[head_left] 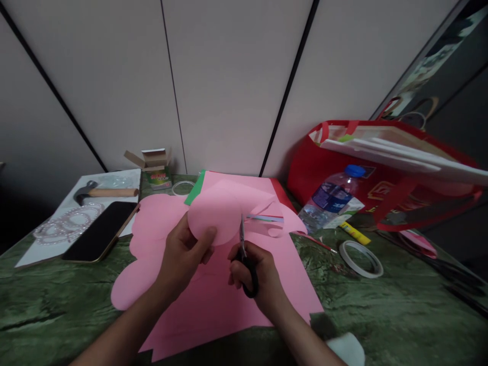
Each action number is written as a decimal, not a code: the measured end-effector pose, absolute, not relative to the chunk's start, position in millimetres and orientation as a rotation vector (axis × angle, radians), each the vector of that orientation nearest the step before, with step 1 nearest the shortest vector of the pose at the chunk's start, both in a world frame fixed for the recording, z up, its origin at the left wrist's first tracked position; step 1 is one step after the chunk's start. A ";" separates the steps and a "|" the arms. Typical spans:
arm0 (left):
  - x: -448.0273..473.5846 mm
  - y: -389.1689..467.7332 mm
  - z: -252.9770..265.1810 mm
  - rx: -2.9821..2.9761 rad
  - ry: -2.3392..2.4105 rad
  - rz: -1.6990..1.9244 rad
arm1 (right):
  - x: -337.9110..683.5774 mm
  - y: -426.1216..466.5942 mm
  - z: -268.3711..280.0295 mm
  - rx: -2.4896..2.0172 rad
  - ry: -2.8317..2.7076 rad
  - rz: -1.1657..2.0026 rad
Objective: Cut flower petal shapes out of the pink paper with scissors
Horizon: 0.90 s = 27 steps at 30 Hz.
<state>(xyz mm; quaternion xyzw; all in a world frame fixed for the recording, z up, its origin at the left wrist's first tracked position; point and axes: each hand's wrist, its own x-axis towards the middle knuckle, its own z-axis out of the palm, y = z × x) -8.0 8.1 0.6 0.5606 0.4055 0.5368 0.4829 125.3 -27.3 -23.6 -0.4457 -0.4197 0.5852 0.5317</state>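
Observation:
My left hand (pixel 190 244) pinches a rounded piece of pink paper (pixel 213 211) between thumb and fingers, lifted above the table. Black-handled scissors (pixel 248 274) sit in my right hand (pixel 263 274), fingers through the loops. Their blades (pixel 242 231) point away from me and lie at the right edge of the rounded piece. Below both hands, large pink sheets (pixel 213 315) cover the middle of the table. More pink paper with a scalloped outline (pixel 152 223) lies to the left. Thin pink offcuts and coloured strips (pixel 265 218) rest just right of the blades.
At left, a hammer (pixel 114 192), clear beads (pixel 72 223) and a phone (pixel 101 231) lie near a small opened box (pixel 158 170). On the right are a water bottle (pixel 330 198), red bag (pixel 305 168), tape roll (pixel 360 259) and yellow tube (pixel 354 233). A wall panel (pixel 229 91) stands behind.

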 end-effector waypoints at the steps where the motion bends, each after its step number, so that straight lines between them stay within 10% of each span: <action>1: -7.2 7.2 0.1 1.365 0.963 1.318 | 124.8 -27.7 -24.3 -1.053 -0.997 1.396; 27: -1.7 0.7 -3.8 1.377 1.311 1.111 | 122.7 -28.8 -27.0 -1.007 -1.009 1.457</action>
